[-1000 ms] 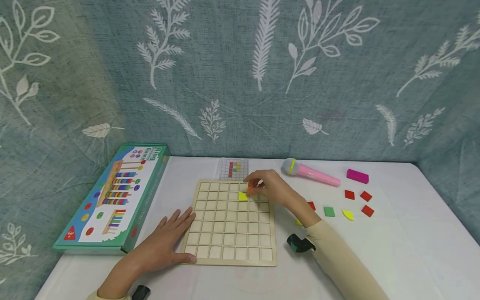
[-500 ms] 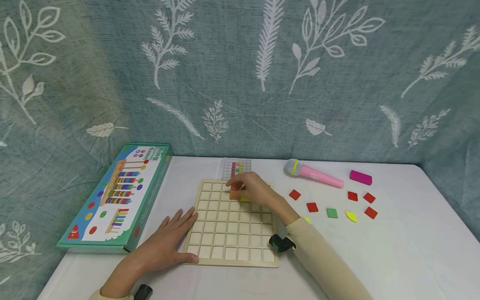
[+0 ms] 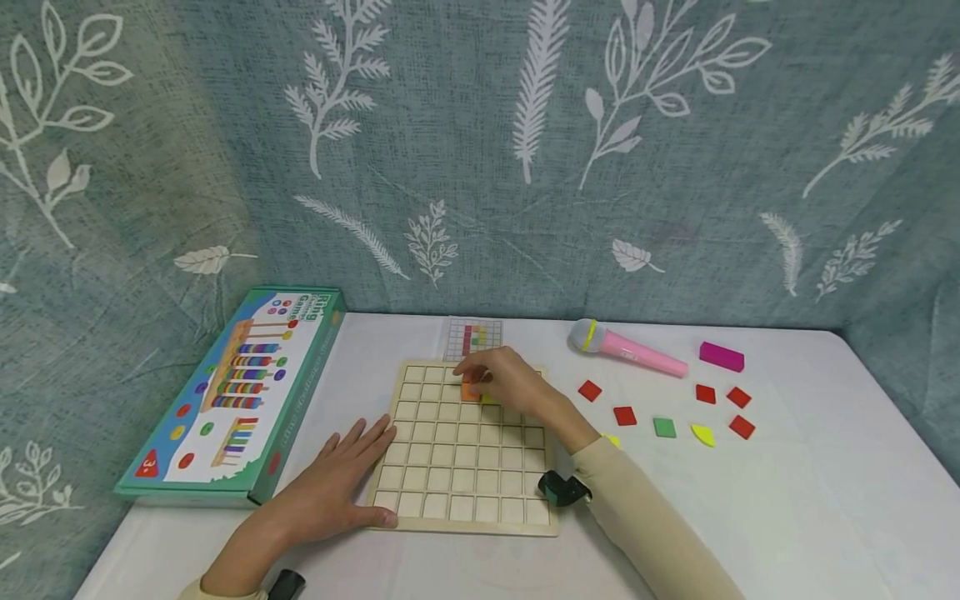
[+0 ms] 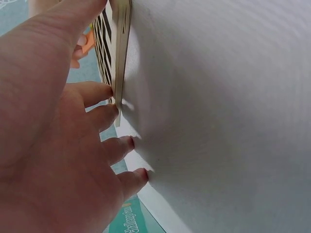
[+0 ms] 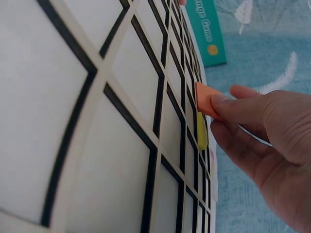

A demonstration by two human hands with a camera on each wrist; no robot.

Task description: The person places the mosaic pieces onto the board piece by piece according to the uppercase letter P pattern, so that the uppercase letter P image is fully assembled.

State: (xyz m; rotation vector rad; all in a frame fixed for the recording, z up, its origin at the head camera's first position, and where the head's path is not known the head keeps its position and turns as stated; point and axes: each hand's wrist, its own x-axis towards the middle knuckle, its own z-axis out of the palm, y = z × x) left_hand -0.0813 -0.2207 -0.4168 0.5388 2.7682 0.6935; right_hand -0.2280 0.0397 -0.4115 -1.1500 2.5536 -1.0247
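Note:
My right hand (image 3: pixel 506 382) pinches an orange square tile (image 5: pixel 206 100) between thumb and fingers, at the grid board's second row from the back. Right beside it a yellow tile (image 5: pixel 201 131) lies in the board, mostly covered by the hand in the head view. The wooden grid board (image 3: pixel 465 528) lies flat on the table. My left hand (image 3: pixel 330 479) rests at its left edge with fingers spread; in the left wrist view the fingertips (image 4: pixel 142 175) touch the table and the board's side.
A pattern card (image 3: pixel 474 335) lies behind the board. To the right are several red tiles (image 3: pixel 625 415), a green tile (image 3: pixel 664 427), yellow quarter-round tiles (image 3: pixel 702 434), a pink toy microphone (image 3: pixel 637 350) and a magenta block (image 3: pixel 722 356). A game box (image 3: pixel 232 392) lies at left.
My right hand has carried the orange tile leftward past the yellow tile and lowered it toward a cell. My left hand has kept its place on the board's edge.

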